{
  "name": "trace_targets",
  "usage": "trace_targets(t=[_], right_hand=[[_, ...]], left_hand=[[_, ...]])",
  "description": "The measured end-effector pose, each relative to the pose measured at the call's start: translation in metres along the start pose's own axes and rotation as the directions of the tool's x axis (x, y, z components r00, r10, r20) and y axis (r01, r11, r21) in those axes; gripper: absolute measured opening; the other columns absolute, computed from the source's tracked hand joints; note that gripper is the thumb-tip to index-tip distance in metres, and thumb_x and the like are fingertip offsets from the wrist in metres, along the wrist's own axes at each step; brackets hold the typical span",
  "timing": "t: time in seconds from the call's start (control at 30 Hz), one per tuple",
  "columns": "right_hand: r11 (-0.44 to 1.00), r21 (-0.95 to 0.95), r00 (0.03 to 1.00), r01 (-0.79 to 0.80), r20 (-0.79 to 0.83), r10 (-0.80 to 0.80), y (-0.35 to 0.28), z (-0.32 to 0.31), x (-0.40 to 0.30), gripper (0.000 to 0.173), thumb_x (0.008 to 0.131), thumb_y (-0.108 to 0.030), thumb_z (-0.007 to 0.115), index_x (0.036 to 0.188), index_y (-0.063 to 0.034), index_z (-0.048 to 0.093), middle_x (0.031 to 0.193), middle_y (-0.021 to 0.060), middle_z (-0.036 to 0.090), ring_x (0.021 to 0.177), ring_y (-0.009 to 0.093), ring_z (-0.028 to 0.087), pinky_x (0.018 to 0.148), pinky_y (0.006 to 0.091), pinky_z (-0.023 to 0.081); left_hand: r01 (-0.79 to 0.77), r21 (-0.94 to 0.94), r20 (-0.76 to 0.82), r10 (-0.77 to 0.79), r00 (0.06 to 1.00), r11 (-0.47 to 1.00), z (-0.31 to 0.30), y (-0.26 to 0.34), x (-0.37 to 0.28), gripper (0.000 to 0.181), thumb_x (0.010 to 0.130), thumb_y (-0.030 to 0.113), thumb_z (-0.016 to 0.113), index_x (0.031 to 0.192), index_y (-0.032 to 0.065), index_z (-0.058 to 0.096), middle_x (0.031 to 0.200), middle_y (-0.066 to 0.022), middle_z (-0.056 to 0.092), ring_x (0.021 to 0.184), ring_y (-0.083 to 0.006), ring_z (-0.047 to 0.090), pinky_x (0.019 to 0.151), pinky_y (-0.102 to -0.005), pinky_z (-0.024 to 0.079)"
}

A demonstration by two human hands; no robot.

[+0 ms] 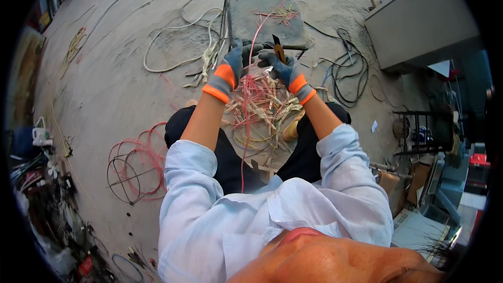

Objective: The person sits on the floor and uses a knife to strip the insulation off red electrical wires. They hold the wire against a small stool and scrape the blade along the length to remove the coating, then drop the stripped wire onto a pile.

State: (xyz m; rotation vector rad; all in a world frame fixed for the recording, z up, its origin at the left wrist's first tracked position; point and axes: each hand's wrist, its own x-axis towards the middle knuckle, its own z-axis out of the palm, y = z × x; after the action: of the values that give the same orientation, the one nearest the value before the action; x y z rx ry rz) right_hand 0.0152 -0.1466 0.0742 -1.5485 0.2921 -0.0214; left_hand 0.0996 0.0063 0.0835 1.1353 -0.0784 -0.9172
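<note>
My left hand (pixel 235 61), in a grey-blue glove with an orange cuff, is beside a long pink wire (pixel 247 98). The wire crosses its extended fingers; whether they grip it is unclear. In my similarly gloved right hand (pixel 282 67) is a utility knife (pixel 278 52), its dark blade pointing up and away from me. From the far edge of a worn dark grey block (pixel 263 17), the wire runs between my hands down to my lap. Short red and yellow scraps (pixel 281 15) lie on the block. Below my hands spreads a tangled heap of stripped insulation (pixel 261 102).
Pale cable (pixel 165 29) loops left of the block, and black cable (pixel 353 74) coils to its right. Pink wire coils (pixel 151 157) lie around a wire hoop at my left. A large grey cabinet (pixel 422 23) stands far right. Mixed clutter (pixel 59 212) lines the left edge.
</note>
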Motion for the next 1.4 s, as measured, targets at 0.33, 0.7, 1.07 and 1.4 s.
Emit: trace_targets(t=[0.33,0.7,1.07,1.4], right_hand=[[0.950,0.195,0.937,-0.244,0.301,0.179,-0.022,0.026,-0.033,0.023,0.079,-0.021,0.068,0.097,-0.0067,0.064,0.070,-0.0023,0.060,0.050,0.003,0.041,0.043,0.0190,0.029],[0.829,0.518,0.974,-0.211,0.039,0.223,-0.015,-0.021,0.029,0.019,0.080,-0.021,0.063,0.095,-0.0093,0.064,0.055,-0.0022,0.049,0.042,0.006,0.036,0.039,0.0221,0.025],[0.947,0.308,0.994,-0.096,-0.019,0.107,-0.006,-0.012,0.028,0.038,0.079,-0.042,0.063,0.074,-0.0038,0.061,0.060,0.0046,0.060,0.041,0.010,0.041,0.039,0.0274,0.032],[0.643,-0.324,0.587,0.694,-0.263,-0.766,-0.013,-0.018,0.012,0.017,0.078,-0.011,0.061,0.094,-0.0061,0.065,0.087,0.0082,0.065,0.074,0.019,0.061,0.067,0.0277,0.049]], left_hand=[[0.033,-0.025,0.113,-0.030,0.993,0.999,-0.015,-0.018,0.041,0.071,0.089,0.061,0.023,0.121,0.0039,0.049,0.115,-0.0112,0.056,0.099,-0.0214,0.056,0.083,-0.0372,0.049],[0.335,-0.242,0.165,-0.302,0.939,0.910,0.051,-0.022,-0.095,0.048,0.092,0.041,0.042,0.124,0.0065,0.046,0.115,-0.0092,0.057,0.103,-0.0225,0.057,0.088,-0.0362,0.046],[0.098,0.507,-0.157,-0.020,0.987,0.856,0.055,-0.004,-0.147,0.027,0.094,0.022,0.044,0.108,0.0026,0.057,0.058,0.0090,0.034,0.046,-0.0012,0.028,0.042,-0.0174,0.025],[-0.033,0.874,-0.230,0.472,0.851,0.485,0.050,0.015,-0.177,0.019,0.090,0.017,0.052,0.093,0.0053,0.066,0.059,0.0053,0.048,0.050,-0.0031,0.039,0.046,-0.0207,0.033]])
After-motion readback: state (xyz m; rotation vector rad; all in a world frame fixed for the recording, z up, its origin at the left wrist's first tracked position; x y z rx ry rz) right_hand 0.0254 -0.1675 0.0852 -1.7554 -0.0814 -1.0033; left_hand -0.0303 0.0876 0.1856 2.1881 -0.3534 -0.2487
